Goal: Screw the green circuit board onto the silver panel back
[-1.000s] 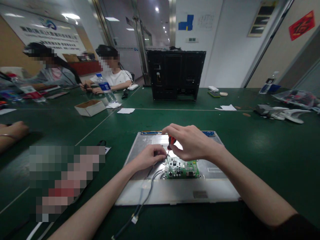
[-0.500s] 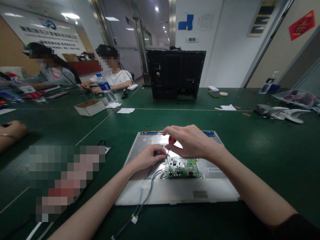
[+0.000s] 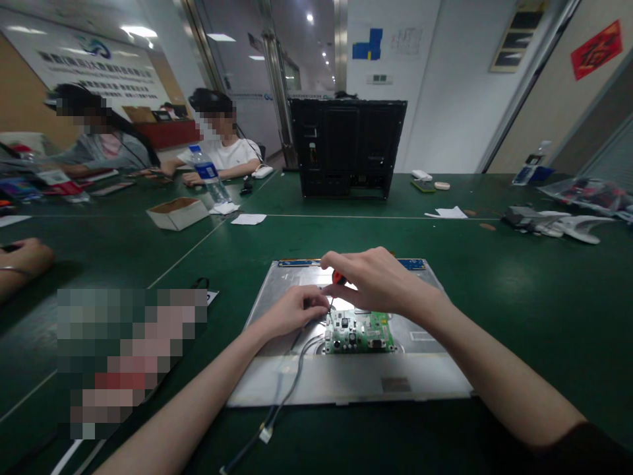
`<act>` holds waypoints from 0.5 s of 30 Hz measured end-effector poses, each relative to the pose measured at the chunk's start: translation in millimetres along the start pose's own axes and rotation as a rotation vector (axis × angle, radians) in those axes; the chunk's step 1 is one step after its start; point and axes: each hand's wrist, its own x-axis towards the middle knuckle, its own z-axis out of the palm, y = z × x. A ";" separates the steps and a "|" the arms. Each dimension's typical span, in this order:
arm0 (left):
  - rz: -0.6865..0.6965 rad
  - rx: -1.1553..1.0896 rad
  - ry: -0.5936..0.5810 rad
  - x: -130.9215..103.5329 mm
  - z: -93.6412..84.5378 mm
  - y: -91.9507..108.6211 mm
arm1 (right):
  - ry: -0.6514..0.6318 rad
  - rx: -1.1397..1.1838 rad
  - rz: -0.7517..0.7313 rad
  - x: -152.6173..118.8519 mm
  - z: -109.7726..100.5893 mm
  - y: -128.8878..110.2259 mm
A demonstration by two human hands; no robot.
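Currently R hand [image 3: 370, 280] grips red screwdriver [image 3: 339, 277], tip nr PCB [image 3: 368, 333] corner; L hand [image 3: 297, 305] alongside, grip unclear.

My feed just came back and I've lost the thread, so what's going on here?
The person's right hand grips a red-handled screwdriver, its shaft slanting down to the far left corner of a green circuit board. The left hand is at that corner, fingertips near the tip; whether it holds anything is unclear. The board lies on a silver panel, with cables running over the near edge.
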 end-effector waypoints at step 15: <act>-0.027 -0.010 -0.034 -0.9 -0.8 3.2 | 0.038 0.003 0.010 -0.3 1.6 1.7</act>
